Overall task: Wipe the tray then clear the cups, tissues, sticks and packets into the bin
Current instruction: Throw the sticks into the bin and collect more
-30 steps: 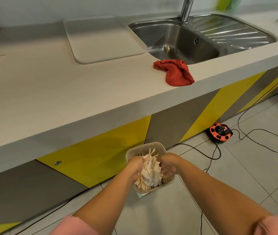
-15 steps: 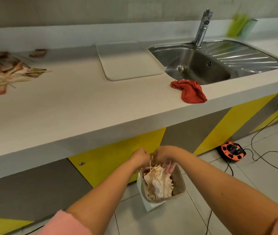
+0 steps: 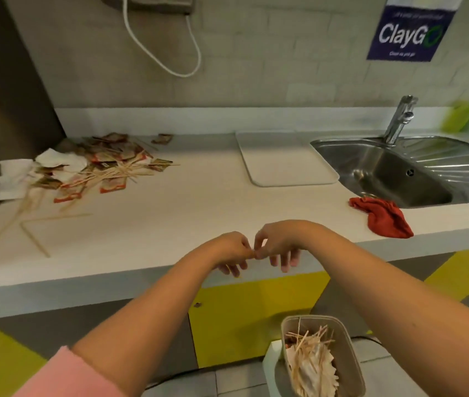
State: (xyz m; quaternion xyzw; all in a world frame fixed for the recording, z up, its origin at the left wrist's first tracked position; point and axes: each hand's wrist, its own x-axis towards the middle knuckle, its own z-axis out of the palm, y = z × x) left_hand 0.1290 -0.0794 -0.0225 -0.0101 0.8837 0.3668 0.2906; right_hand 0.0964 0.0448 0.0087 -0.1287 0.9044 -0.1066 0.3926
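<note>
My left hand (image 3: 232,250) and my right hand (image 3: 280,247) hang side by side over the counter's front edge. Their fingertips meet and the fingers droop loosely, with nothing visible in them. The bin (image 3: 352,365) stands on the floor at the lower right, filled with sticks and tissues. A white tray (image 3: 285,159) lies bare on the counter beside the sink. At the counter's left sits a pile of packets and sticks (image 3: 104,167), with white tissues (image 3: 15,179) at its left edge. A few loose sticks (image 3: 35,233) lie in front of the pile.
A red cloth (image 3: 382,219) is crumpled at the counter edge in front of the steel sink (image 3: 399,173) and its tap (image 3: 399,118). A dark wall panel (image 3: 4,81) closes the counter's left end. A white cable (image 3: 164,58) hangs on the back wall.
Both hands have left the bin and risen to the counter's edge, holding nothing. The view has tilted up and left, bringing the pile on the left fully into sight.
</note>
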